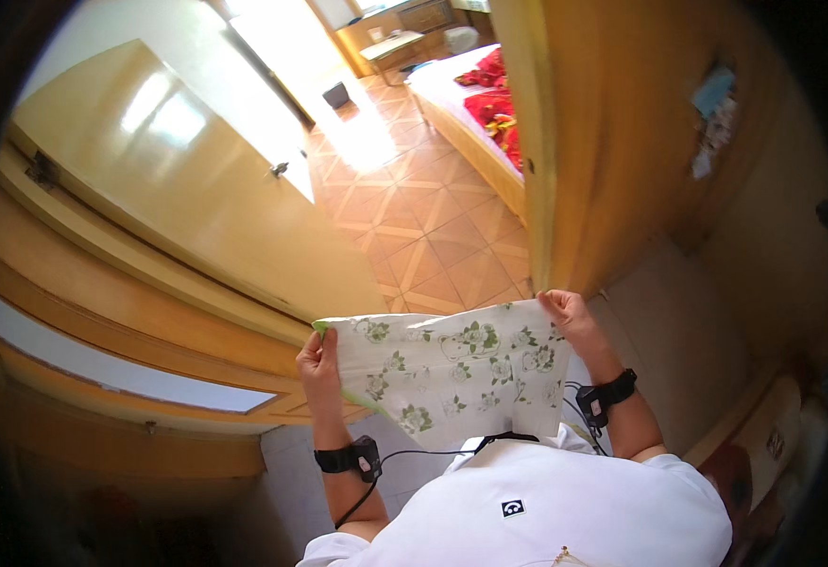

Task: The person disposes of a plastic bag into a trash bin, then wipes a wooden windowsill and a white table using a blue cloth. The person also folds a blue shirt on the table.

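Observation:
A white cloth (452,373) printed with green flowers and leaves is stretched out in front of my chest. Its upper left corner, edged in bright green, is pinched by my left hand (319,366). At the upper right corner my right hand (572,319) grips it, fingers closed. The top edge runs nearly straight between the two hands, while the lower part hangs down toward my white shirt. Whether the cloth is a single layer or a case, I cannot tell.
An open door (178,189) with a metal handle stands at the left. Beyond the doorway are a tiled floor (423,208), a bed (470,151) with red bedding and a small table (393,44). A wooden panel (612,142) rises at the right. Cables run to black wrist straps on both forearms.

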Tool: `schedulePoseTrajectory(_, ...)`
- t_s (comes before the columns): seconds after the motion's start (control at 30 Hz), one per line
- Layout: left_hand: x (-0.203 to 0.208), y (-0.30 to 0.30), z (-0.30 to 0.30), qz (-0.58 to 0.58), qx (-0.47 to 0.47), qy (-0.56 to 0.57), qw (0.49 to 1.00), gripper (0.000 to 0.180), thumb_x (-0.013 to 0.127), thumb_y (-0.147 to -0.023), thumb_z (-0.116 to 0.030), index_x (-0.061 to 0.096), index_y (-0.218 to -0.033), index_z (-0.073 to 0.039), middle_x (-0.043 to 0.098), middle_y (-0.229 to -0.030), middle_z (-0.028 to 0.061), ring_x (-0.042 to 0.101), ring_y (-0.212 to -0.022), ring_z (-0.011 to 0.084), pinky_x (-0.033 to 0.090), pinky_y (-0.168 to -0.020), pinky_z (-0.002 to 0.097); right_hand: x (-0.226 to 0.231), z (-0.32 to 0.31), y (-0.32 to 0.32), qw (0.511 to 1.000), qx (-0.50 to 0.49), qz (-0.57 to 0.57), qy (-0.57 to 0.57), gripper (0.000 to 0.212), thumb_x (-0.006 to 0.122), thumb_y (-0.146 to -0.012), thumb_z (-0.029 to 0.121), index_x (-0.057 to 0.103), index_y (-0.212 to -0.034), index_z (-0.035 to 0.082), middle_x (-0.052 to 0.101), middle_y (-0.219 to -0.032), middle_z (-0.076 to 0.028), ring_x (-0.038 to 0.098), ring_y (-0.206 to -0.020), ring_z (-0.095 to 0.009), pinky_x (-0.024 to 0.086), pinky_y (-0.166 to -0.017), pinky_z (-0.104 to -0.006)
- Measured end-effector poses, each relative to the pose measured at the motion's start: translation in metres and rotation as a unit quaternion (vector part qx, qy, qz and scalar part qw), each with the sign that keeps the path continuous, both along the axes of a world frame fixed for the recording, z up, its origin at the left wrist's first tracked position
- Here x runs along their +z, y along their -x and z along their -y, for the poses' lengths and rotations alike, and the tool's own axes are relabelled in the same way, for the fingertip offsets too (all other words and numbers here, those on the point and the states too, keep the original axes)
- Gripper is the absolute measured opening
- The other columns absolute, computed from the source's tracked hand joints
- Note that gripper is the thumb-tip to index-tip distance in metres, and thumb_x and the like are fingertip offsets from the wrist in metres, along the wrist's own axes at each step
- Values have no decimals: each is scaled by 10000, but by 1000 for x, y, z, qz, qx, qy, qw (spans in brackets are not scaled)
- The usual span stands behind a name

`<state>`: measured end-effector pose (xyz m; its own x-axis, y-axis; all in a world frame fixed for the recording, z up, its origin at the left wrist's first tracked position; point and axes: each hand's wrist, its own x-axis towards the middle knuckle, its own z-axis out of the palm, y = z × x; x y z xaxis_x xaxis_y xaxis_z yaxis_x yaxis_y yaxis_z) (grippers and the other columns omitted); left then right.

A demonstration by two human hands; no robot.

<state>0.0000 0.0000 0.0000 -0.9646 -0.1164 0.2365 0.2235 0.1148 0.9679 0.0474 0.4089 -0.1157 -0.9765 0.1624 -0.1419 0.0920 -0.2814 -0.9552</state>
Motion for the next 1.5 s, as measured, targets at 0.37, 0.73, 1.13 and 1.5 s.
schedulePoseTrajectory(0.37,3,118,18,2,199,-21,980,263,678,-975,-218,708,-954,42,642,-775,-39,508,-677,28,408,-584,208,23,46,187,937,-62,14,-344,151,751,-868,153,676,-910,28,675,-720,-60,621,-638,-157,495,-607,-314)
schedulePoseTrajectory(0.73,34,469,40,-97,327,19,940,195,664,-956,-143,698,-966,50,636,-728,-7,539,-640,54,433,-562,242,154,142,484,884,-93,-151,-432,254,766,-801,79,668,-1031,36,633,-984,-104,621,-935,-247,497,-787,-349)
schedulePoseTrajectory(1.13,44,807,54,-42,316,102,942,211,766,-857,-158,730,-989,3,648,-734,52,587,-619,119,465,-556,289,156,124,724,846,323,-209,-370,213,834,-742,169,753,-915,75,722,-930,-63,627,-935,-250,471,-895,-375)
schedulePoseTrajectory(1.5,108,1070,-21,-147,383,357,839,135,756,-835,-116,720,-941,-39,565,-779,69,555,-659,230,466,-602,378,140,38,1015,914,169,-133,-344,166,750,-805,94,728,-932,-10,714,-874,-151,692,-853,-254,539,-748,-337)
